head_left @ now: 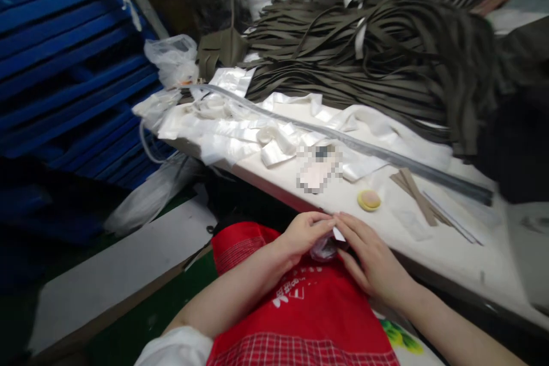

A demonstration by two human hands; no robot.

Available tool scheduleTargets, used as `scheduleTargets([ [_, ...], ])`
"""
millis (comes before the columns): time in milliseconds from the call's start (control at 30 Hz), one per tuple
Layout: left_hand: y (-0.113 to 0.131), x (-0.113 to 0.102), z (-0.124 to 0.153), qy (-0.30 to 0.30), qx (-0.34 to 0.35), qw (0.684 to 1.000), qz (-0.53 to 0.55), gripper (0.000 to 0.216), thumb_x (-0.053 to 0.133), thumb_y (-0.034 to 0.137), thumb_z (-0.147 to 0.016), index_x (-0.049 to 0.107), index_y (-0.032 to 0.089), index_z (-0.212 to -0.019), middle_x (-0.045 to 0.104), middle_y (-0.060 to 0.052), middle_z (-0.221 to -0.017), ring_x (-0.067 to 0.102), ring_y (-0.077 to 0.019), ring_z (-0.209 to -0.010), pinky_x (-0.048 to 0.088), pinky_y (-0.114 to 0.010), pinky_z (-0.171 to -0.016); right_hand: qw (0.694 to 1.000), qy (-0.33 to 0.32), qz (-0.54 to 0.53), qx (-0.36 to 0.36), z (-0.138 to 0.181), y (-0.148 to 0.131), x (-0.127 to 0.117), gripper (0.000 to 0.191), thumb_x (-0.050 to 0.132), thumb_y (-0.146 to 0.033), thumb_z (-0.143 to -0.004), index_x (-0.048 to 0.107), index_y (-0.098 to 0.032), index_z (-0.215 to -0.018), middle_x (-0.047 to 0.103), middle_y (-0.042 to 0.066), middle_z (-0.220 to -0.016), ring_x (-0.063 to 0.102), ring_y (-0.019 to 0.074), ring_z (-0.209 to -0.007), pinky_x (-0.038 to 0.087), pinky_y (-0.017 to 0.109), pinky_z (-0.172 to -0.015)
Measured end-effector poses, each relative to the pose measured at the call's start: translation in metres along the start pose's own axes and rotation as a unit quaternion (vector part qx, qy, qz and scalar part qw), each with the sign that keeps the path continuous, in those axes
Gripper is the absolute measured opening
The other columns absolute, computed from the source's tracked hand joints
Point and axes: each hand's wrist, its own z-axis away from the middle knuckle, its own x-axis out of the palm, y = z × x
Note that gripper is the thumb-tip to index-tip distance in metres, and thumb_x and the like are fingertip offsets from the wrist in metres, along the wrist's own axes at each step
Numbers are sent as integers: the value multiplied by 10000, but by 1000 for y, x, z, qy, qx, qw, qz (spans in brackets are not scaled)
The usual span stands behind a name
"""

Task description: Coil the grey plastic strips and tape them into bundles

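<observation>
My left hand [302, 233] and my right hand [369, 257] meet at the near edge of the white table [433, 243], over my red apron [300, 309]. Both hands pinch a small clear plastic piece with a white tab [332, 242] between thumbs and fingertips. The fingers of both hands are pressed together around it. A small yellow round object [369, 200] lies on the table just beyond my hands.
White and clear plastic strips [240, 126] are heaped across the table, with a long grey rod [386, 154] lying over them. A big tangle of olive straps [377, 51] fills the back. Brown strips [414, 194] lie at right. Blue pallets [64, 57] stand left.
</observation>
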Motion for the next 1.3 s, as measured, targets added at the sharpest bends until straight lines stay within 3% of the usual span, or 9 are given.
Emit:
scheduleTargets([
  [167, 9, 6, -2, 23, -37, 999, -31, 490, 830, 383, -624, 703, 106, -1008, 747, -124, -929, 692, -206, -798, 526, -276, -741, 979, 157, 72, 113, 35, 28, -56, 504, 508, -194, -874, 458, -228, -1375, 567, 128, -1316, 521, 277, -1213, 446, 473, -1015],
  [300, 13, 1, -6, 61, -57, 996, -20, 534, 854, 373, -563, 698, 118, -1005, 756, -121, -895, 712, -241, -758, 555, -301, -691, 827, 356, 244, 361, 119, 85, -128, 286, 530, -282, -846, 662, -180, -1078, 663, 143, -1089, 584, 312, -1073, 417, 478, -994],
  [367, 13, 3, -5, 64, -67, 996, -16, 549, 864, 361, -543, 695, 124, -1009, 758, -117, -893, 716, -243, -751, 561, -295, -678, 747, 381, 223, 498, 165, 111, -154, 267, 535, -342, -811, 705, -172, -928, 656, 171, -1112, 520, 371, -1158, 333, 522, -1040],
  [433, 13, 7, -2, 65, -68, 996, -12, 564, 872, 356, -528, 694, 126, -1010, 758, -117, -899, 720, -255, -785, 564, -291, -679, 709, 381, 145, 575, 199, 130, -167, 261, 546, -378, -773, 720, -185, -749, 690, 181, -1026, 524, 400, -1143, 313, 541, -1034],
  [600, 12, 18, 0, 69, -77, 995, 1, 572, 882, 371, -492, 702, 132, -980, 758, -124, -893, 719, -291, -814, 577, -323, -675, 725, 375, -15, 577, 224, 143, -162, 293, 585, -465, -708, 718, -222, -613, 740, 82, -738, 677, 305, -822, 503, 441, -831],
  [800, 15, 19, 3, 63, -77, 995, 3, 558, 873, 363, -518, 693, 129, -992, 756, -120, -876, 716, -253, -715, 574, -320, -656, 705, 445, -44, 551, 235, 114, -154, 342, 693, -532, -655, 721, -199, -729, 748, 78, -835, 655, 314, -966, 468, 439, -921],
  [1033, 10, 14, 1, 38, -74, 997, -2, 516, 855, 365, -550, 690, 140, -984, 756, -106, -879, 713, -240, -741, 560, -298, -682, 672, 332, -96, 655, 254, 93, -111, 329, 696, -538, -592, 663, -211, -587, 662, 57, -522, 624, 258, -505, 508, 400, -549],
  [1167, 9, 13, -1, 27, -28, 999, -35, 465, 833, 365, -604, 693, 133, -983, 750, -111, -934, 702, -225, -787, 546, -285, -723, 730, 251, -175, 612, 208, 76, -91, 371, 712, -559, -614, 682, -189, -633, 662, 50, -559, 605, 223, -526, 503, 360, -557],
  [1300, 6, 16, -2, 46, 56, 992, -100, 440, 803, 376, -640, 693, 115, -976, 740, -104, -903, 682, -213, -805, 531, -288, -740, 800, 205, -275, 492, 110, 49, -66, 392, 683, -578, -716, 682, -186, -732, 642, 34, -609, 576, 183, -591, 488, 306, -620],
])
